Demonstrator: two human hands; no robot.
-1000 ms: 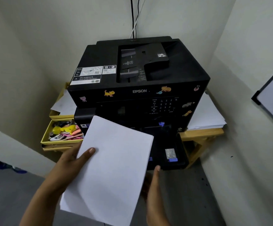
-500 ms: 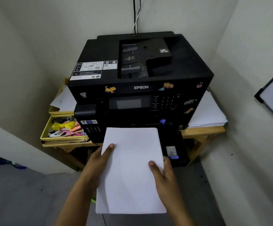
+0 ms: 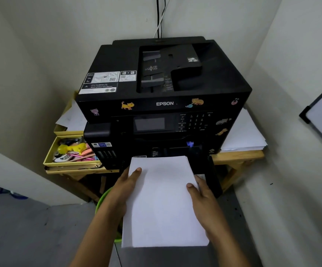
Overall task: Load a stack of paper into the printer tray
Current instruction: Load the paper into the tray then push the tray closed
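Nearest the camera, the flat white stack of paper (image 3: 164, 205) has swung from a tilt to lie square with the printer, its far edge now at the front opening. That suggests the feed into the tray is about to begin. The left hand (image 3: 124, 186) holds the stack's left edge, thumb on top, fingers hidden beneath; the right hand (image 3: 201, 193) holds the right edge the same way. The sheets look crisp, even-edged and unbent. Beyond them the pulled-out black plastic printer tray (image 3: 206, 170) shows at the stack's right side. Further back stands the black boxy Epson printer (image 3: 164, 97) on a pale wooden surface (image 3: 237, 157).
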